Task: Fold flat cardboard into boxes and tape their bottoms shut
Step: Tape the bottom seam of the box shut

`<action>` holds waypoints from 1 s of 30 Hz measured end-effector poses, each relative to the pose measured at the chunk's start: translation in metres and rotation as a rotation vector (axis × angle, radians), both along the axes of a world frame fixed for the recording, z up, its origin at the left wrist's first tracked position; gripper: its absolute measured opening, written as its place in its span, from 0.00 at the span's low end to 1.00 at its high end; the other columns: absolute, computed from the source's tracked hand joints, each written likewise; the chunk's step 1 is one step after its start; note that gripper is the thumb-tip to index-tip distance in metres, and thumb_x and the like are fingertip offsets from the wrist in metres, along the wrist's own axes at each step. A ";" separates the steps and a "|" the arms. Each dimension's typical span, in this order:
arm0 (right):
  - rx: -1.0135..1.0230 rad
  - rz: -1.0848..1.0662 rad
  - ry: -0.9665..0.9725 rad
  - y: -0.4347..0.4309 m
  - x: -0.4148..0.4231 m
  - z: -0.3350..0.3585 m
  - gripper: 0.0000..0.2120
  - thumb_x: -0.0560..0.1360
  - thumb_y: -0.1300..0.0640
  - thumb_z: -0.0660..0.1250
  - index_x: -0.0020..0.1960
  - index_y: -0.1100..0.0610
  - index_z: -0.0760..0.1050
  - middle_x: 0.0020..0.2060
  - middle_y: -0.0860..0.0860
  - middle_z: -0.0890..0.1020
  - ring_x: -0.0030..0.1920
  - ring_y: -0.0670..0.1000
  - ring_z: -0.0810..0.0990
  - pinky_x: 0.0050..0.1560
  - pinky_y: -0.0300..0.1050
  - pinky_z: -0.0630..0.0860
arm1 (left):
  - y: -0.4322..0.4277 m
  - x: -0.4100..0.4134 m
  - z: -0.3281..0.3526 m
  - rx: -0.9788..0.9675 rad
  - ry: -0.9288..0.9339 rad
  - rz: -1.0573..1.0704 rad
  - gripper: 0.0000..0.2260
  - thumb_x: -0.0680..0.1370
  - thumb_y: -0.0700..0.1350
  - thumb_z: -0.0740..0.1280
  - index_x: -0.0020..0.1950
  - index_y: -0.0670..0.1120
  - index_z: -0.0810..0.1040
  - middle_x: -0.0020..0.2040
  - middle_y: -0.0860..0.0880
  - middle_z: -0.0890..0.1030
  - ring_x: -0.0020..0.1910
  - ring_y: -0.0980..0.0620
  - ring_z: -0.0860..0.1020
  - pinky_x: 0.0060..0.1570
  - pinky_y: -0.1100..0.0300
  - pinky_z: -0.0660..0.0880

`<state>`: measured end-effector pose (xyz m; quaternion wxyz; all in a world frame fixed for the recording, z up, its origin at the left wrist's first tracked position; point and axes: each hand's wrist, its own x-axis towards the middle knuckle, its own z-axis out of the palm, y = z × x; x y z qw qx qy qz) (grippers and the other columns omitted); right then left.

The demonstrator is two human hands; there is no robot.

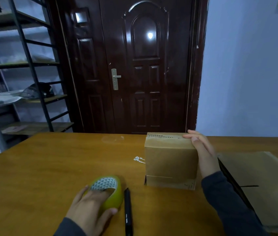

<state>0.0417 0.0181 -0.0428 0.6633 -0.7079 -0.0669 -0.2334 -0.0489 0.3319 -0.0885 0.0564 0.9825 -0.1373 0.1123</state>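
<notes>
Fingers (99,195) of the left hand (90,206) curl over the tape roll (116,198), thumb under its near rim, gripping it on the table (49,167). The box (169,160) stands farther off and to the right, its top seam running left to right. The right hand (203,154) lies flat against its right side, fingers straight. A pen (128,212) just beside the roll lies between it and the box, and flat cardboard (260,184) is stacked at the far right.

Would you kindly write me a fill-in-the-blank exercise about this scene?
The left hand grips the ____.
The right hand rests against the upright ____.
A black ____ lies beside the left hand.
Missing words: tape, box, pen.
</notes>
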 end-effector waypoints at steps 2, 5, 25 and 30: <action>0.005 0.001 -0.003 0.000 0.000 0.000 0.14 0.81 0.53 0.56 0.51 0.48 0.80 0.61 0.40 0.75 0.61 0.41 0.70 0.55 0.39 0.66 | 0.002 0.003 0.006 -0.082 -0.077 0.068 0.47 0.62 0.78 0.35 0.68 0.58 0.72 0.64 0.62 0.75 0.66 0.63 0.71 0.71 0.64 0.52; 0.003 0.003 0.001 0.000 0.001 -0.001 0.14 0.81 0.53 0.56 0.51 0.48 0.80 0.61 0.40 0.75 0.61 0.41 0.70 0.55 0.41 0.67 | -0.001 0.006 0.026 -0.203 -0.311 0.083 0.42 0.68 0.77 0.48 0.55 0.45 0.83 0.51 0.48 0.84 0.56 0.47 0.81 0.60 0.52 0.68; -0.019 0.016 -0.004 0.000 0.005 -0.001 0.14 0.77 0.47 0.57 0.49 0.46 0.81 0.59 0.38 0.75 0.61 0.38 0.71 0.58 0.40 0.67 | -0.132 0.103 0.132 -2.177 0.747 -0.507 0.21 0.78 0.56 0.60 0.65 0.44 0.73 0.58 0.46 0.82 0.59 0.44 0.79 0.63 0.33 0.65; -0.104 0.031 0.006 0.004 0.008 0.000 0.14 0.78 0.46 0.56 0.52 0.44 0.79 0.60 0.37 0.74 0.62 0.37 0.70 0.58 0.33 0.66 | -0.150 0.113 0.110 -2.347 0.920 -0.428 0.22 0.78 0.56 0.62 0.64 0.42 0.75 0.49 0.45 0.83 0.55 0.39 0.80 0.62 0.32 0.66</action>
